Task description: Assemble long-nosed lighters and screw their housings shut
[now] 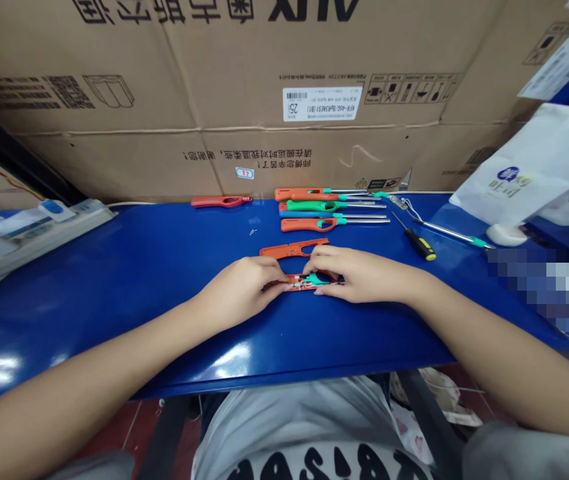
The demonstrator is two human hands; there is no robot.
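On the blue table (139, 280) lies an opened orange lighter body (304, 283) with a teal trigger and small inner parts showing. My left hand (244, 283) pinches its left end with closed fingers. My right hand (359, 273) curls over its right end, fingertips on the teal part. Just behind them lies a loose orange shell half (289, 249).
Several long-nosed lighters (331, 207) in orange, green and blue lie in a row further back. A lone orange shell (220, 201) lies to their left. A black-and-yellow screwdriver (417, 241) and a teal-handled rod (457, 235) sit right. Cardboard boxes (264, 87) wall the back; a white bag (534, 167) stands right.
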